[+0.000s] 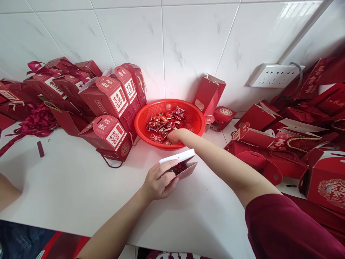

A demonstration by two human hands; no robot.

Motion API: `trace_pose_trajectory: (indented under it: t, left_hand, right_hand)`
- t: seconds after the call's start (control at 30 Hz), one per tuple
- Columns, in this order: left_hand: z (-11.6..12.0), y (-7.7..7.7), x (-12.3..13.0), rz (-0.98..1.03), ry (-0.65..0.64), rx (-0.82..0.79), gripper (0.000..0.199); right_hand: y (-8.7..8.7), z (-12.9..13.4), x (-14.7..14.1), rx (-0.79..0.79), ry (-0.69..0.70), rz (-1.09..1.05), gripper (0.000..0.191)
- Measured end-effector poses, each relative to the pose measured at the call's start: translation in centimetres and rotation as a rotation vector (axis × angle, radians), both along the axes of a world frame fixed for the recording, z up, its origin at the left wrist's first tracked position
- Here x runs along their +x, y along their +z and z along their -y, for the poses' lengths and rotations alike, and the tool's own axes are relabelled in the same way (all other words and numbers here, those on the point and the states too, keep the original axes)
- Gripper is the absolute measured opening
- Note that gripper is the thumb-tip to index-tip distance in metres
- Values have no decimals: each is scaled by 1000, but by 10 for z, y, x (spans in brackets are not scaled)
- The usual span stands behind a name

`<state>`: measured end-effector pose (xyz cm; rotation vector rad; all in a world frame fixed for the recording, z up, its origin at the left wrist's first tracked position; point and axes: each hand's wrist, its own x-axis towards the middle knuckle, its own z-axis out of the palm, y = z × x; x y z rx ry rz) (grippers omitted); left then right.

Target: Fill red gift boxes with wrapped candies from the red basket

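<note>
My left hand (161, 180) grips a small red gift box (188, 169) by its near side, just in front of the basket. The box's top is open and tilted to the right, with a white inner flap showing. My right hand (174, 136) reaches into a red plastic basket (199, 124), among wrapped candies (164, 124) in red packets. Its fingers are hidden by the candies and the basket rim, so whether they hold anything does not show.
Closed red gift boxes (107, 135) stand stacked left of the basket. Burgundy ribbon (37, 120) lies in a heap beyond them. More boxes (256, 136) crowd the right side, below a white power strip (276, 76). Another person's arm (8, 192) rests at the left edge.
</note>
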<state>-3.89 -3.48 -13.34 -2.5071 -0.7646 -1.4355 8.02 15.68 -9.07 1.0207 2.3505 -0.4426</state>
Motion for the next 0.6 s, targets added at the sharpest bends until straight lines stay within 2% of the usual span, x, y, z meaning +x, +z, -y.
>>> trace_pose_trajectory:
  t: [0.2,0.3,0.4,0.6]
  left_hand:
    - [0,1,0,7,15,-41,16]
    - [0,0,-1,9,23,-60,19]
    - [-1,0,-2,11,28,-69,20]
    - [-1,-1,-2,24,27,-85,21]
  right_hand:
    - [-2,-5,8,-161,40,-184,25]
    - [1,-6,10,-301,36,-309,35]
    - [4,-8,10,-460,1,-388,42]
    - [10,-4,15,-648,-118,-572,31]
